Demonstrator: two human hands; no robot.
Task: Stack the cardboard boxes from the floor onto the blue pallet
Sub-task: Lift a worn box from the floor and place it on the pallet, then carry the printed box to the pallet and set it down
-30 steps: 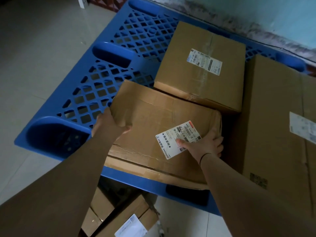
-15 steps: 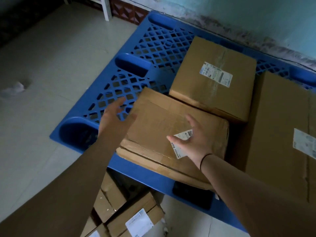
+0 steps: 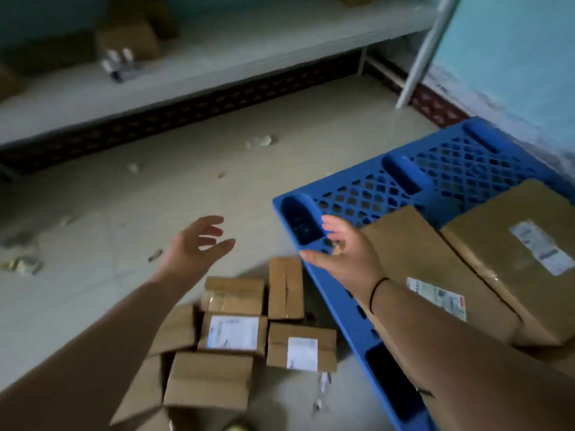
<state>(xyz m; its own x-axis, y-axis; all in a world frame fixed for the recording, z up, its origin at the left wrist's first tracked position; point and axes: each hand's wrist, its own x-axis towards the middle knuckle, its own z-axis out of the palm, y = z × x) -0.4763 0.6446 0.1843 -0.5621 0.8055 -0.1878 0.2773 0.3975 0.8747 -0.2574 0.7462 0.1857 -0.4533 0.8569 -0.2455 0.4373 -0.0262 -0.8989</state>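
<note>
While both hands were held in the air with nothing in them, the left hand (image 3: 193, 247) was spread wide above the pale tiled floor (image 3: 93, 275) and the right hand (image 3: 345, 250) was opened loosely, fingers curled, over the near corner of the blue pallet (image 3: 389, 194). The pallet was seen to be moulded plastic, its deck pierced by a diamond lattice with smooth rounded hollows along the edge. Two brown cardboard boxes were found lying flat on it: a creased box (image 3: 435, 269) bearing a white label with red marks, partly hidden by the right forearm, and beside it a smoother taped box (image 3: 510, 244) bearing a white label. On the floor just beside the pallet's long edge a cluster of small cardboard boxes (image 3: 236, 334) was laid, several labelled, one narrow box (image 3: 285, 287) set with its long axis pointing away from the camera. Paper scraps (image 3: 258, 141) were scattered across the floor, and a low white shelf (image 3: 217, 54) carrying blurred cartons was placed behind.
</note>
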